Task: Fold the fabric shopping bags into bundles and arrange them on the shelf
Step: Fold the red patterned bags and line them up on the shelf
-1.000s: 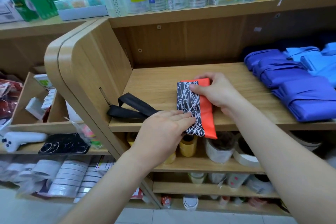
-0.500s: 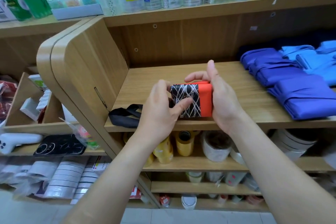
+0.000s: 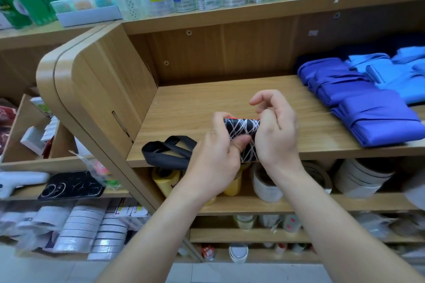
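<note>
While both hands meet at the near edge of the wooden shelf, one patterned bag is held between them, rolled into a single bundle. Farthest left, its black handle straps lie looped on the shelf board and run behind the left hand. That hand's grip is closed on the bundle, with the fingers curled over its left end and the thumb pressed on its near face. The bundle is black with white lines and shows a sliver of orange at its top left; I cannot tell whether it touches the board. The right hand covers its right end, the grip holding the bundle while the upper fingers curl free above it. Well to the right, three folded royal-blue bags lie in a row from far to near. Light-blue bags lie behind them, their number unclear. On the shelf below, two yellow tape rolls and a white tape roll are partly hidden by the wrists.
</note>
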